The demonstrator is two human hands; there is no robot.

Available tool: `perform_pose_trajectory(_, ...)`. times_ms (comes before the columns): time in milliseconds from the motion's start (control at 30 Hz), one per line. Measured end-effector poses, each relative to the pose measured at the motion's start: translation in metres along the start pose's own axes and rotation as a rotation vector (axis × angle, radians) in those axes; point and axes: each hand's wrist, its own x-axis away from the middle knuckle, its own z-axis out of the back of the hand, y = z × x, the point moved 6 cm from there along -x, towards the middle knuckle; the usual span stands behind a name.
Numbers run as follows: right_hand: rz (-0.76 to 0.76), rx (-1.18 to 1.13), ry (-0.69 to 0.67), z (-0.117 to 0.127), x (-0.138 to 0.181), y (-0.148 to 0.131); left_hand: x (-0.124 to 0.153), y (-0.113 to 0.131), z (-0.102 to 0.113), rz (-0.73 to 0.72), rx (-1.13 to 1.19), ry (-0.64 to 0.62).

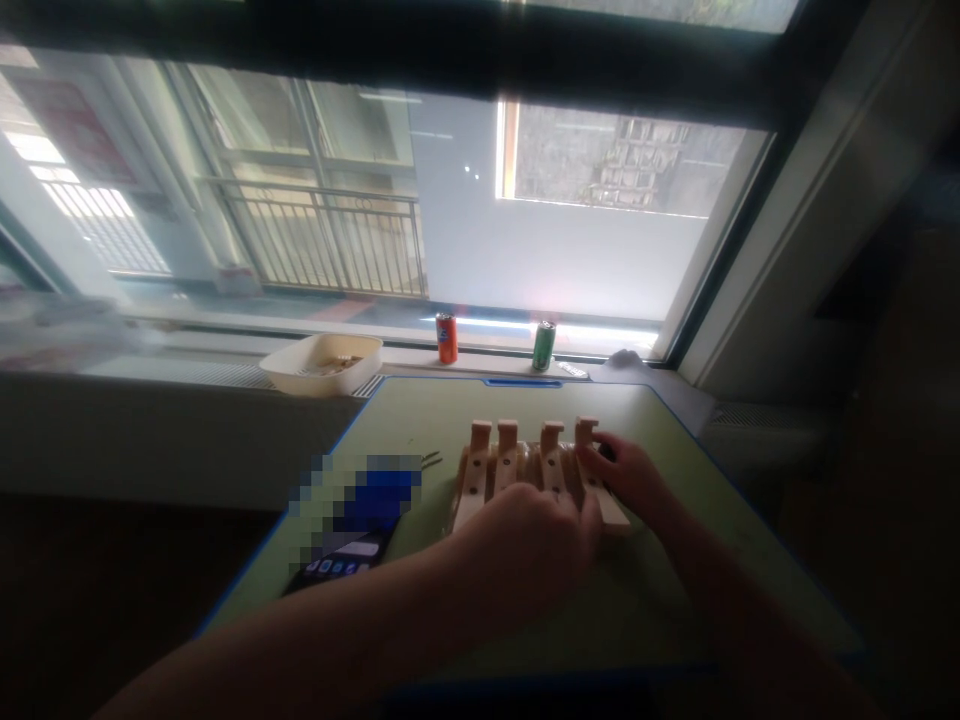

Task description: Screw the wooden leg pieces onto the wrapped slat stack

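Observation:
Several pale wooden pieces with hooked upper ends [507, 462] lie side by side in the middle of the table, with dark round holes along them. Beneath them shows a shiny, clear-wrapped bundle [531, 458]. My right hand [628, 472] is closed around the upper part of the rightmost hooked wooden piece [611, 515], and a small dark thing [607, 453] shows by its fingers. My left hand [551, 530] reaches across the lower ends of the pieces with curled fingers. Its thumb is beside the rightmost piece; whatever its fingertips pinch is hidden.
A phone [337, 560], partly pixelated, lies left on the green blue-edged table [420, 400], near thin metal pieces [431, 460]. Beyond, the windowsill holds a cream basin [300, 372] with small items, a red can [447, 338], a green can [544, 346] and grey cloth [645, 372].

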Motion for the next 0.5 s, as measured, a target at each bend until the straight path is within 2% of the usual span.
perform_pose_trajectory(267,0.036,0.158,0.056,-0.0017,0.0008,-0.0032,-0.0035,0.0037,0.0102,-0.037,-0.045,0.011)
perform_pose_trajectory(500,0.083,0.163,-0.036,-0.0005,0.0051,-0.008,-0.0015,-0.001,0.0093,0.015,0.096,0.025)
